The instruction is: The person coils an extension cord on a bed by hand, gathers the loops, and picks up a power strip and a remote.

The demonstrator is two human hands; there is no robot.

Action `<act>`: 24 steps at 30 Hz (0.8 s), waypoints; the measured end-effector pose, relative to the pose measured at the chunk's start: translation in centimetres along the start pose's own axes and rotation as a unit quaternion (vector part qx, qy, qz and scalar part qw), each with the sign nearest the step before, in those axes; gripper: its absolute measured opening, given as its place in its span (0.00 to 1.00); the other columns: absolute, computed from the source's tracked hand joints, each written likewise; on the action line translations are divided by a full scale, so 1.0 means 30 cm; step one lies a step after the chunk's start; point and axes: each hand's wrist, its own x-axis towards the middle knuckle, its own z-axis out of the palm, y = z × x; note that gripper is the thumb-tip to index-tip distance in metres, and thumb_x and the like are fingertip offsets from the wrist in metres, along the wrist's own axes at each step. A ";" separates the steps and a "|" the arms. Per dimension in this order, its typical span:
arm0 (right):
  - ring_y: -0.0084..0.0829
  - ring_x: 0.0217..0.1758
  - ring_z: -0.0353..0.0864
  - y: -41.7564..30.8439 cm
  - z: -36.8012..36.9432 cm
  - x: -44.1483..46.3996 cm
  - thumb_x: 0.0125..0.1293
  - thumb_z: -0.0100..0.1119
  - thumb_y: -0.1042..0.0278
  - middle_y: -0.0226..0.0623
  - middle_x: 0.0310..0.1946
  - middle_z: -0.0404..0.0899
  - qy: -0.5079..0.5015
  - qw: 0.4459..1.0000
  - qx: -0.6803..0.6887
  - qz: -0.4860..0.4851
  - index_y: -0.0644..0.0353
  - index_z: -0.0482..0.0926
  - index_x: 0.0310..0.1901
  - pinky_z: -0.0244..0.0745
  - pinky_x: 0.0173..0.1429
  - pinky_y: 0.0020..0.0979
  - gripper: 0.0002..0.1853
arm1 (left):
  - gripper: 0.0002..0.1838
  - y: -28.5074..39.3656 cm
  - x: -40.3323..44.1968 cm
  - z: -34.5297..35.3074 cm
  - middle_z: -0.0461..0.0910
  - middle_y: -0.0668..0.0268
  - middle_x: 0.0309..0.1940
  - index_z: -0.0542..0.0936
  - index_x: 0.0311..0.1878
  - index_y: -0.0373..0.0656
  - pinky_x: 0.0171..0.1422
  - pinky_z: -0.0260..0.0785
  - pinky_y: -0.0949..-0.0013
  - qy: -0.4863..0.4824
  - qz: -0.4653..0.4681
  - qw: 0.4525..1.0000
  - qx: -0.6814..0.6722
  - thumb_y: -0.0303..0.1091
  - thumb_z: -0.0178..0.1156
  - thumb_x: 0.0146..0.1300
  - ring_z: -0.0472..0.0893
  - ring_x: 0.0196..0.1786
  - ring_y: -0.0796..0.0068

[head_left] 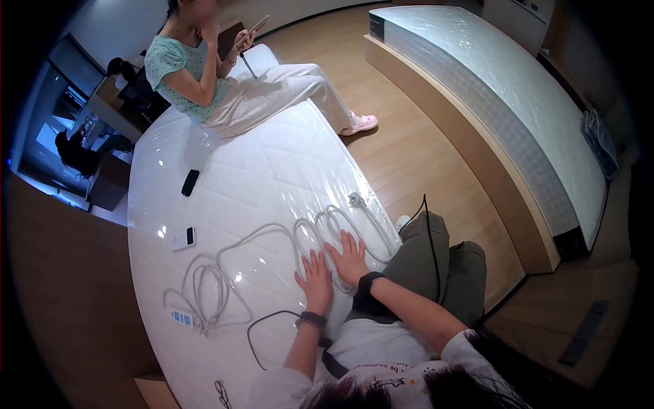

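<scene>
My left hand [315,281] lies with its fingers spread over loops of a white extension cord [300,235] on a plastic-wrapped mattress [231,163]. Close beside it, my right hand [349,260] is also open, its palm down on the same loops. Whether cord passes under the palms is hidden. The cord's plug [355,200] rests near the mattress edge, beyond my right hand. At the other end, a white power strip [182,317] with blue socket faces lies beside a tangled coil of the cord [212,293].
A white device with a dark screen [184,238] and a black object [191,183] lie on the mattress. Another person [197,88] sits on its far side, holding a phone [257,27]. A second wrapped mattress [490,75] stands right. A thin black cable [433,245] crosses my leg.
</scene>
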 end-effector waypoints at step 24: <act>0.52 0.71 0.37 -0.026 -0.066 -0.004 0.55 0.44 0.77 0.55 0.67 0.37 -0.080 0.997 0.003 0.015 0.37 0.58 0.64 0.33 0.67 0.59 0.33 | 0.20 -0.351 0.142 -0.250 0.65 0.56 0.60 0.68 0.58 0.42 0.67 0.52 0.63 0.021 0.005 0.970 -0.244 0.31 0.54 0.61 0.61 0.65 0.60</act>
